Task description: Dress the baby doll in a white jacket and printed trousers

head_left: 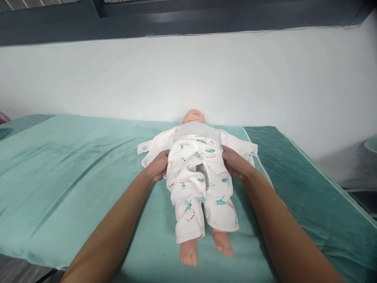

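Observation:
A baby doll (193,115) lies on its back, head toward the wall and bare feet toward me. It wears a white long-sleeved top (163,142) with the sleeves spread out to both sides. White printed baby pants (191,157) cover its legs and reach high over the belly; an opening shows at the crotch. At the left side of the pants, my left hand (158,166) is closed on the cloth. My right hand (236,162) grips the opposite side at about the same height. Fingertips of both hands are partly hidden by the cloth.
Under the doll is a light green padded cover (88,165) with a few creases. A darker green section (306,188) lies to the right. Behind the bed stands a white wall (188,74), with a dark frame (188,17) above it.

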The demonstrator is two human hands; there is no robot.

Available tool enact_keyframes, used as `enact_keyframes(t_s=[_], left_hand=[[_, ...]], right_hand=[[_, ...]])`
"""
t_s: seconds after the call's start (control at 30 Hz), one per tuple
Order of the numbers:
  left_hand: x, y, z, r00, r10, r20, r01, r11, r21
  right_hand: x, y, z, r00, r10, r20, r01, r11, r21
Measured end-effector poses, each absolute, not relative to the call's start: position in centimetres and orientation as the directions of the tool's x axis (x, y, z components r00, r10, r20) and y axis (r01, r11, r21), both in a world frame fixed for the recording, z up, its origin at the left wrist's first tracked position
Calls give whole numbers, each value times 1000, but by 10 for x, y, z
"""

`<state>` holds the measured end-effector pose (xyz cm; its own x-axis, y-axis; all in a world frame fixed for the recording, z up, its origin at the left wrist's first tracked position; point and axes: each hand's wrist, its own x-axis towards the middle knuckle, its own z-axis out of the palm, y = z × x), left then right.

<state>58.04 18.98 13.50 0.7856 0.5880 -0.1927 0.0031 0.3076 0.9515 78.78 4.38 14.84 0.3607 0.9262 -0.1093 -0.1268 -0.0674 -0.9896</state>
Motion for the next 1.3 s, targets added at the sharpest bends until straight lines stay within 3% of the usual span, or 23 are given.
enact_keyframes(t_s=[0.13, 0.33, 0.57, 0.73, 0.9, 1.0, 1.13, 1.23, 1.3], left_hand=[[582, 186, 136, 759, 620, -202, 26, 281, 959], [585, 187, 133, 759, 629, -169, -83, 350, 933], [589, 183, 138, 795, 584, -162, -107, 397, 911], [588, 179, 140, 719, 690, -84, -98, 221, 970], [584, 172, 141, 550, 823, 140, 78, -218, 973], [584, 172, 141, 475, 862, 176, 114, -259, 959], [584, 179, 141, 458, 853, 250, 13, -288, 957], [584, 184, 142, 459, 826, 327, -5, -365, 931], [585, 186, 144, 458, 806, 375, -5, -419, 908]], right_hand=[[786, 44, 148, 301, 946, -119, -260, -39, -965], [785, 49, 141, 384, 922, -55, -253, 48, -966], [783, 54, 143, 420, 900, -118, -319, 25, -947], [795, 52, 135, 432, 893, -128, -295, 5, -956], [808, 44, 136, 431, 898, -94, -90, -61, -994], [811, 41, 138, 489, 868, 82, 189, -14, -982], [807, 42, 138, 434, 803, 409, 600, 81, -796], [803, 42, 140, 335, 778, 531, 662, 207, -720], [803, 42, 141, 315, 794, 520, 620, 243, -746]])
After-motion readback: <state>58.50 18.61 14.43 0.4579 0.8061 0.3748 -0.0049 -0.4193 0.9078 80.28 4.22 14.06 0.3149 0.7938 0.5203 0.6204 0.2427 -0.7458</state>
